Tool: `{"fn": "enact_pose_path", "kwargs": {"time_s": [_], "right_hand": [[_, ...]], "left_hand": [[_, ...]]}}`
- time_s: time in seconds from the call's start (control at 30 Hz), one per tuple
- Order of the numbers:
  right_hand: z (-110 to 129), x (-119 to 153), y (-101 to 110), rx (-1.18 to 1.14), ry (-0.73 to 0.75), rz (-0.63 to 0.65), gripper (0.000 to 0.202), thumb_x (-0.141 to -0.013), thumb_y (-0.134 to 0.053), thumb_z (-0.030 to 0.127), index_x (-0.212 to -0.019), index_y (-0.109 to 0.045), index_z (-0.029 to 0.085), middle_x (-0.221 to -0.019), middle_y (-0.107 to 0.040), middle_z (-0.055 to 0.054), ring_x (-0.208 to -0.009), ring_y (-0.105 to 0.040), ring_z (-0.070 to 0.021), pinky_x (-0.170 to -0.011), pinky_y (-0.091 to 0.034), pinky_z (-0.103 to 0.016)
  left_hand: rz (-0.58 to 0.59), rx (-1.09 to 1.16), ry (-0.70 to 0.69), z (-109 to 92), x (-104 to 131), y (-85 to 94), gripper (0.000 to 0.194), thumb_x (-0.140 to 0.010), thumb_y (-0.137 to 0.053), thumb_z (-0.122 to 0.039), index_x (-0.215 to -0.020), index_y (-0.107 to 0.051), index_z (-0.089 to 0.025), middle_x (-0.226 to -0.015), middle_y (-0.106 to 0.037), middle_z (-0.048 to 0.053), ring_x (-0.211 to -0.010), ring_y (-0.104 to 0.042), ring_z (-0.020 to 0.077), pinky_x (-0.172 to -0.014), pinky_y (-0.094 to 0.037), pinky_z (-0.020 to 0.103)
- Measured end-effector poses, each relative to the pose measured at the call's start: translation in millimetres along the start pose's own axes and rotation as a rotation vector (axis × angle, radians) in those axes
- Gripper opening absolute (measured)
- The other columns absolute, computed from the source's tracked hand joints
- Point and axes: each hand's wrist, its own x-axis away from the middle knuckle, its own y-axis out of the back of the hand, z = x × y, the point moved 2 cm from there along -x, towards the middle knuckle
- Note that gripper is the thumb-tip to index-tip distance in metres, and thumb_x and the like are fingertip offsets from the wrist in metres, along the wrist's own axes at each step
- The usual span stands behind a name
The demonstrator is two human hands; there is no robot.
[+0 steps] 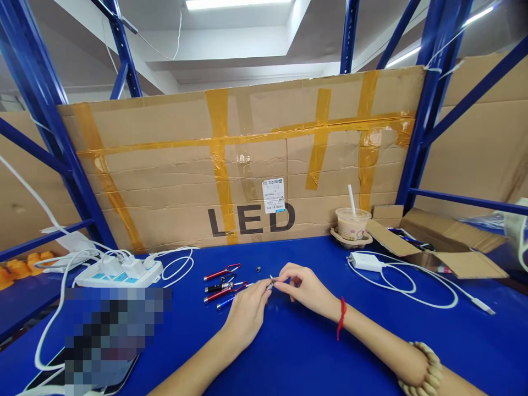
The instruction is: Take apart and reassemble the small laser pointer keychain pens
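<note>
My left hand (246, 309) and my right hand (304, 286) meet over the blue table. Between their fingertips is a small silvery metal part (270, 284), too small to make out fully. Both hands are closed, thumb and fingers pinched around it. Just left of them lie several slim pen-shaped metal tubes: a red one with a red strap (216, 274), a black one (213, 288), another red one (218, 295) and a blue one (225, 303), partly behind my left hand. A small dark metal piece (258, 269) rests alone behind my fingers.
A white power strip (119, 274) with plugs and cables stands at left, above a pixelated device (111, 335). At right are a drink cup with a straw (352, 223), a white adapter (366, 262) with looping cable, and an open cardboard box (470, 265). Taped cardboard (177, 187) backs the table.
</note>
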Motion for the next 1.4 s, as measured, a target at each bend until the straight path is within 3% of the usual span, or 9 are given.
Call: {"fn": "enact_pose_path", "kwargs": {"time_s": [0.17, 0.4, 0.57, 0.77, 1.03, 1.23, 1.4], "right_hand": [[1, 1, 0, 0.061, 0.0, -0.013, 0.029, -0.076, -0.056, 0.043, -0.071, -0.061, 0.015, -0.085, -0.057, -0.002, -0.043, -0.052, -0.0042, -0.044, -0.041, -0.02], [3, 3, 4, 0.272, 0.074, -0.048, 0.023, -0.077, -0.055, 0.039, -0.075, -0.065, 0.019, -0.084, -0.06, -0.001, -0.052, -0.051, -0.0063, -0.052, -0.041, -0.021], [4, 5, 6, 0.353, 0.097, -0.069, 0.023, -0.078, -0.054, 0.042, -0.076, -0.066, 0.021, -0.083, -0.061, 0.0, -0.056, -0.051, -0.0073, -0.054, -0.039, -0.021], [4, 5, 6, 0.292, 0.078, -0.089, 0.028, -0.075, -0.056, 0.046, -0.069, -0.065, 0.02, -0.077, -0.06, -0.001, -0.052, -0.051, -0.0076, -0.051, -0.039, -0.021], [2, 1, 5, 0.058, -0.025, -0.028, 0.031, -0.068, -0.063, 0.046, -0.063, -0.062, 0.015, -0.069, -0.056, -0.001, -0.043, -0.051, -0.0068, -0.044, -0.039, -0.021], [2, 1, 5, -0.008, -0.087, 0.023, 0.033, -0.064, -0.066, 0.046, -0.058, -0.058, 0.015, -0.053, -0.05, 0.003, -0.04, -0.046, -0.0067, -0.042, -0.036, -0.021], [2, 1, 2, 0.011, -0.134, 0.015, 0.035, -0.063, -0.065, 0.049, -0.059, -0.056, 0.015, -0.052, -0.052, 0.002, -0.041, -0.045, -0.0077, -0.041, -0.034, -0.02]], "left_hand": [[0.004, -0.001, 0.03, 0, -1, 1.2, 0.029, -0.089, -0.03, -0.025, -0.108, -0.051, -0.023, -0.086, -0.064, 0.004, -0.077, -0.06, 0.0158, -0.074, -0.047, 0.028], [0.025, 0.011, 0.058, 2, -2, 1.1, 0.027, -0.089, -0.031, -0.027, -0.108, -0.05, -0.025, -0.094, -0.064, 0.002, -0.083, -0.06, 0.0157, -0.076, -0.045, 0.028], [0.057, 0.011, 0.074, 0, -3, 3.4, 0.026, -0.089, -0.029, -0.029, -0.105, -0.048, -0.023, -0.088, -0.063, 0.002, -0.082, -0.059, 0.0159, -0.072, -0.044, 0.027], [0.069, 0.044, 0.088, -1, -2, 5.3, 0.023, -0.089, -0.029, -0.029, -0.099, -0.048, -0.021, -0.081, -0.062, 0.001, -0.075, -0.059, 0.015, -0.066, -0.043, 0.025], [0.103, 0.116, 0.025, -2, 1, 7.6, 0.024, -0.089, -0.031, -0.026, -0.107, -0.045, -0.021, -0.092, -0.062, 0.003, -0.082, -0.06, 0.0146, -0.072, -0.045, 0.025], [0.079, 0.158, -0.093, -7, 3, 10.3, 0.029, -0.089, -0.031, -0.022, -0.114, -0.046, -0.021, -0.113, -0.058, 0.004, -0.101, -0.054, 0.0147, -0.087, -0.041, 0.026], [0.037, 0.139, -0.053, -5, 4, 9.4, 0.028, -0.089, -0.031, -0.02, -0.111, -0.049, -0.021, -0.106, -0.06, 0.004, -0.096, -0.056, 0.0156, -0.083, -0.042, 0.027]]}}
